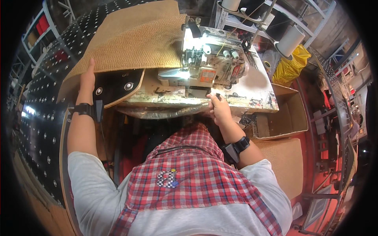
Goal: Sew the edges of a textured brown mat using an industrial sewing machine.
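Note:
A tan woven mat (138, 43) lies across the sewing table, its right edge at the lit needle area of a white overlock sewing machine (218, 55). My left hand (88, 78) grips the mat's near left edge; its thumb lies on top, and the other fingers are hidden. In front of the machine, near the table's front edge, my right hand (219, 108) is closed. A small dark tip shows at its fingers, too little to name. Below the mat's near edge, a black board with round metal studs (114, 88) shows beside my left wrist.
To the left stretches a black surface dotted with metal studs (43, 137). An open cardboard box (285, 114) stands to the right of the table, near a yellow bag (291, 65). Large thread cones (291, 41) sit at the back right. Another tan piece (281, 165) lies below the box.

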The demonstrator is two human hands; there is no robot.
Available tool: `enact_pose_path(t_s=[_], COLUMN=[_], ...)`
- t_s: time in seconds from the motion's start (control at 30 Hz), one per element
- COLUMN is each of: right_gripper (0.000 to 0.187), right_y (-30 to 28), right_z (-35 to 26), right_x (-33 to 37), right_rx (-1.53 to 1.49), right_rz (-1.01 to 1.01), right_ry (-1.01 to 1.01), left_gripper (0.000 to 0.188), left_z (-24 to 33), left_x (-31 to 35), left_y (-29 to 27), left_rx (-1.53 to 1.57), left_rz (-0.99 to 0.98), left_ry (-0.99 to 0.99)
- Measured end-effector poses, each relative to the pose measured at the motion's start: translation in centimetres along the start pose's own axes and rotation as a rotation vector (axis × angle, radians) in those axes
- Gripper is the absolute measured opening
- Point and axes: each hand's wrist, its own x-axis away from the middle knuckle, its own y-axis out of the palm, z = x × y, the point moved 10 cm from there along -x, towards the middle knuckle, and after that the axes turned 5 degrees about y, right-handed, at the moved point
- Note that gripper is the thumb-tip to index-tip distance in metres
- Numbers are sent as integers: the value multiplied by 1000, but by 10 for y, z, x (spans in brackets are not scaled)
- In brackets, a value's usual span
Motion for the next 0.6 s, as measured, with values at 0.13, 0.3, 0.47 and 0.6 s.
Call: enact_pose_path(t_s=[0.13, 0.3, 0.47, 0.6], right_gripper=[24, 20, 17, 19], right_y=[-8, -11, 0, 28], right_z=[4, 2, -9, -23], right_x=[3, 7, 6, 3], right_rx=[-8, -3, -29, -53], right_rz=[37, 60, 20, -44], right_ry=[10, 25, -22, -100], left_gripper=[63, 52, 34, 40], left_z=[41, -12, 68, 165], left_x=[36, 52, 177, 230], left_y=[-15, -64, 52, 144], left_rx=[-197, 357, 17, -469], left_rz=[159, 240, -1038, -988], left_ry=[423, 1, -142, 955])
